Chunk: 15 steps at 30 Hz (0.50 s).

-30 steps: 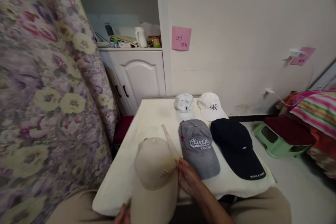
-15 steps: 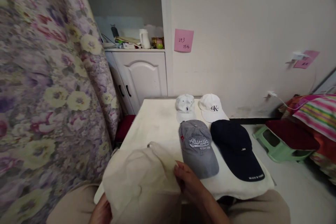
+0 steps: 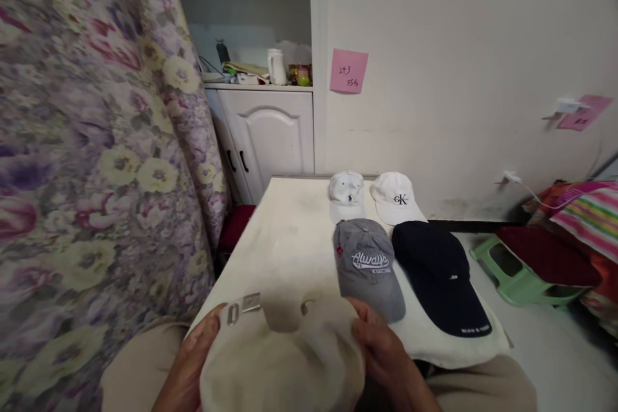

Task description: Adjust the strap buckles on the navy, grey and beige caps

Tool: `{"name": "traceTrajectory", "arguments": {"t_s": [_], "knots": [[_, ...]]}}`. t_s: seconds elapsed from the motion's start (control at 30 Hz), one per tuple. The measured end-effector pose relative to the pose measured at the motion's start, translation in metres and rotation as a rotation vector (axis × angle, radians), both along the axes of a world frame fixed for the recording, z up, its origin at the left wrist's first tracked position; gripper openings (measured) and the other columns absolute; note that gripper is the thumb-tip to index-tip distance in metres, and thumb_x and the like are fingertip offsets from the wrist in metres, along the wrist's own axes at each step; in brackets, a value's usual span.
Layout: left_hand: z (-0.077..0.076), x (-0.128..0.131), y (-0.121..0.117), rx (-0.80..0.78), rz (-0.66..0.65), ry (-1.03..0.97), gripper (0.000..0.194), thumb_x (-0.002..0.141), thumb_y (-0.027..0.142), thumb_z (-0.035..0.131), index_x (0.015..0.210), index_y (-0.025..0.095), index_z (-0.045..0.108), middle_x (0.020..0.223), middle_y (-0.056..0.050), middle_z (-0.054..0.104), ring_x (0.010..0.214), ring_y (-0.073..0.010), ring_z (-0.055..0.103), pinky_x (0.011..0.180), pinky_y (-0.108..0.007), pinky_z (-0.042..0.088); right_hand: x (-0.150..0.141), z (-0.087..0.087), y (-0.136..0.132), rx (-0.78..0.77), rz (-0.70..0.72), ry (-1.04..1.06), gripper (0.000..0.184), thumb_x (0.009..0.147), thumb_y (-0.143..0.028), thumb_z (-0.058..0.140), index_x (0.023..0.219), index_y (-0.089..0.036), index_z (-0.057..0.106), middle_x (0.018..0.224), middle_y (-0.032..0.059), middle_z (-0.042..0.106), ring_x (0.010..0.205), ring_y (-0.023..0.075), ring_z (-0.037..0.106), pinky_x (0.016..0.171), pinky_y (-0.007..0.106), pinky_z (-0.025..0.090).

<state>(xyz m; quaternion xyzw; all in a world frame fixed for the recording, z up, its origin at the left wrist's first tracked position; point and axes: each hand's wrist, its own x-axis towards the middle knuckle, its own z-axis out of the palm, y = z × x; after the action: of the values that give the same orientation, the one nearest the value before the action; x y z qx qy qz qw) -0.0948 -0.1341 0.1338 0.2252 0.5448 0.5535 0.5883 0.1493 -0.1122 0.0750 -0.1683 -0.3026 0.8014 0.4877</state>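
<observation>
Between my two hands is a beige baseball cap (image 3: pixel 280 360), its back strap with a metal buckle facing away from me and the strap undone. My left hand (image 3: pixel 193 351) grips its left edge and my right hand (image 3: pixel 381 341) its right edge. Just beyond my right hand lies a grey cap (image 3: pixel 367 270) with "Always" lettering. A navy long-billed cap (image 3: pixel 439 277) rests to the right of that. Behind these sit a pale cap with a small logo (image 3: pixel 346 196) and a white cap with "CK" lettering (image 3: pixel 396 198).
The caps lie on a table with a cream cloth (image 3: pixel 284 225). A floral curtain (image 3: pixel 106 174) hangs along the left. At the back stands a white cabinet (image 3: pixel 277 135) with a white jug (image 3: pixel 277 67) on it. A green stool (image 3: pixel 535 270) is on the right.
The beige cap has been turned so its buckle and strap opening show at the far side. Both hands still hold it, and my left hand now shows more. The view has shifted slightly left.
</observation>
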Motion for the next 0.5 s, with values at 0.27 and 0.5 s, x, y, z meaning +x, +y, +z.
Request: {"name": "traceTrajectory", "arguments": {"t_s": [0.27, 0.5], "knots": [[0.042, -0.005, 0.021, 0.272, -0.037, 0.093, 0.037, 0.067, 0.049, 0.083, 0.075, 0.021, 0.06, 0.056, 0.006, 0.061, 0.044, -0.0112, 0.053, 0.043, -0.02, 0.043, -0.001, 0.034, 0.022, 0.198, -0.091, 0.039, 0.027, 0.074, -0.034, 0.081, 0.095, -0.019, 0.072, 0.076, 0.0005, 0.068, 0.064, 0.0109, 0.059, 0.062, 0.02, 0.046], [0.042, -0.009, 0.026, 0.604, -0.194, 0.616, 0.025, 0.085, 0.045, 0.067, 0.077, 0.021, 0.066, 0.077, 0.0, 0.063, 0.069, -0.016, 0.056, 0.062, -0.023, 0.045, 0.012, 0.026, 0.026, 0.427, -0.153, -0.263, 0.017, 0.082, -0.032, 0.076, 0.091, -0.019, 0.071, 0.085, 0.0039, 0.07, 0.077, 0.0157, 0.063, 0.071, 0.026, 0.047]]}}
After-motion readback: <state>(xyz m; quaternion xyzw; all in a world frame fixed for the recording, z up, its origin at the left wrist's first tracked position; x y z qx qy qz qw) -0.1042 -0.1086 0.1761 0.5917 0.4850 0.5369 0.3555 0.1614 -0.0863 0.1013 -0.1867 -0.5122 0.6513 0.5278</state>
